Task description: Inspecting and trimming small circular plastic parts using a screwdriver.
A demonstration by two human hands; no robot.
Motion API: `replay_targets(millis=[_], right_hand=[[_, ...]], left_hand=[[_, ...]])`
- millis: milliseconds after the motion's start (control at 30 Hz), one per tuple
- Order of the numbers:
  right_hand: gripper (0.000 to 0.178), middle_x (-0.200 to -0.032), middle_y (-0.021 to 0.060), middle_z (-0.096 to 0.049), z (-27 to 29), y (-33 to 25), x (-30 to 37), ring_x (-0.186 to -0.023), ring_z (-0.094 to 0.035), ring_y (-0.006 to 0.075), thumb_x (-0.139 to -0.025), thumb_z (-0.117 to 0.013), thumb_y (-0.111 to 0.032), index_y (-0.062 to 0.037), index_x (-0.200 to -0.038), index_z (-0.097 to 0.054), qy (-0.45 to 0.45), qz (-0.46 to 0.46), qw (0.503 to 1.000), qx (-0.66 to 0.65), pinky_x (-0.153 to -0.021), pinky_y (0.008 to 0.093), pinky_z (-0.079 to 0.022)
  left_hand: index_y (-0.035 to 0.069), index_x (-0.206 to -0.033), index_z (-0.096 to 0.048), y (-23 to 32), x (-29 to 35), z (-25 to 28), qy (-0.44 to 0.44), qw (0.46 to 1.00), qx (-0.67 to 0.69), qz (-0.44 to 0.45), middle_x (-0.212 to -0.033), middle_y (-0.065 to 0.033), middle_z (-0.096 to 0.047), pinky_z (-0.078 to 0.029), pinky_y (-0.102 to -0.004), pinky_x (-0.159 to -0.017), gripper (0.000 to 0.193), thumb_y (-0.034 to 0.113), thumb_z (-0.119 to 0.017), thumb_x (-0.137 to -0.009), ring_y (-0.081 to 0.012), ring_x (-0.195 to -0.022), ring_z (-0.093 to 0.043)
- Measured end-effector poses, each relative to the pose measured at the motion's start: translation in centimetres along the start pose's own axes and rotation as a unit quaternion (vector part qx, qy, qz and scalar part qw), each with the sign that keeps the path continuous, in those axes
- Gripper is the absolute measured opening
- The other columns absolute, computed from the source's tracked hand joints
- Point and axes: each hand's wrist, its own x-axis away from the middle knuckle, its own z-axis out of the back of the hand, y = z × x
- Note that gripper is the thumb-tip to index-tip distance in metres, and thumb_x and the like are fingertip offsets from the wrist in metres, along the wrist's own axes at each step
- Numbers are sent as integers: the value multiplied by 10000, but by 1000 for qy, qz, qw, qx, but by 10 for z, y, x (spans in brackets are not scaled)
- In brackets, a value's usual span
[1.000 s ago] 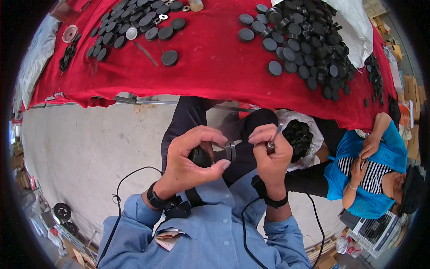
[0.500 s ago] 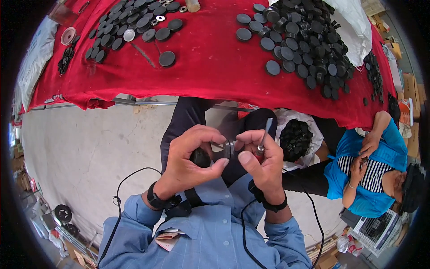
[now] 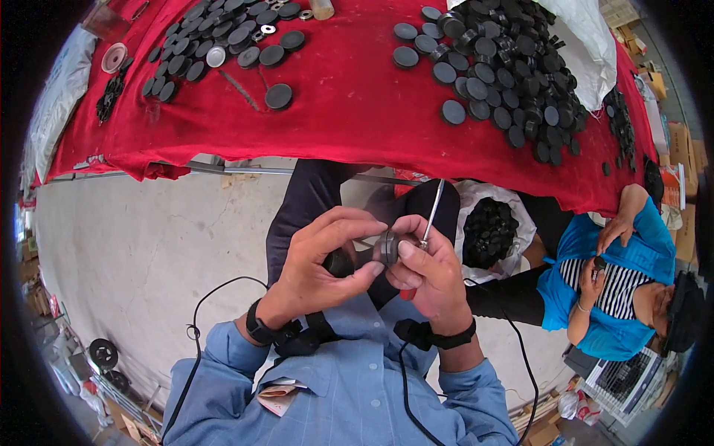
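Over my lap, the thumb and fingers of my left hand (image 3: 309,260) grip a round black cap (image 3: 390,248) by its rim, edge turned toward me. My right hand (image 3: 437,281) is closed around a screwdriver (image 3: 433,212); its metal shaft points up and away, and a bit of red handle shows under the fingers. The right thumb and forefinger also touch the cap's right side. A dark rounded shape (image 3: 339,262) shows inside the curl of my left hand; I cannot tell if it is held or lies behind.
A red cloth-covered table (image 3: 335,119) bears heaps of black caps (image 3: 513,82) at right and more (image 3: 223,33) at left. An open white bag (image 3: 520,215) of black parts stands beside my knee. A co-worker (image 3: 610,290) in blue sits at right. Cables (image 3: 197,357) hang by my arms.
My right hand has closed in on the cap, its thumb now against it. The screwdriver has tilted, with more shaft showing. The cap has turned slightly in my left fingers.
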Motion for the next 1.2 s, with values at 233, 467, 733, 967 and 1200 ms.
replay_targets(millis=[233, 467, 733, 967, 1200], right_hand=[[204, -956, 138, -655, 6, 2, -3, -525, -399, 3, -965, -570, -125, -30, -1138, -516, -44, -23, 998, -27, -494, 177, -337], [164, -933, 55, -635, -2, 4, -2, -549, -422, 16, -999, -555, -133, -58, -1143, -528, -19, -19, 996, -86, -507, 185, -354], [190, -1014, 131, -657, -1, 7, -4, -555, -433, 10, -1013, -516, -110, -52, -1194, -512, -36, -38, 988, -143, -528, 187, -389], [200, -1012, 109, -650, 4, 4, -2, -617, -516, 48, -973, -548, -55, -25, -1171, -541, -56, -27, 996, -58, -575, 207, -444], [280, -972, 107, -647, -5, -1, -7, -848, -647, 152, -840, -488, 125, -9, -1024, -652, 4, 360, 820, 444, -694, 282, -514]], left_hand=[[12, -1106, -658, -9, 1, 0, 1, 999, 18, -29, -1123, -134, -630, -511, -213, -635, 400, -36, -726, -714, -120, -856, -642], [0, -1093, -647, 0, -1, -3, 7, 999, -3, -35, -1112, -143, -622, -509, -218, -655, 383, -9, -742, -722, -131, -861, -638], [27, -1081, -649, 2, -3, -7, 31, 999, -36, -22, -1064, -118, -634, -531, -237, -639, 424, 6, -800, -685, -149, -868, -658], [12, -1069, -664, -6, 0, -2, 24, 999, -20, -38, -1065, -122, -639, -512, -222, -639, 437, 27, -816, -660, -123, -832, -630], [15, -1035, -681, -5, 1, 0, 6, 1000, -5, 1, -1046, -109, -645, -520, -224, -639, 404, 41, -824, -658, -113, -816, -626]])
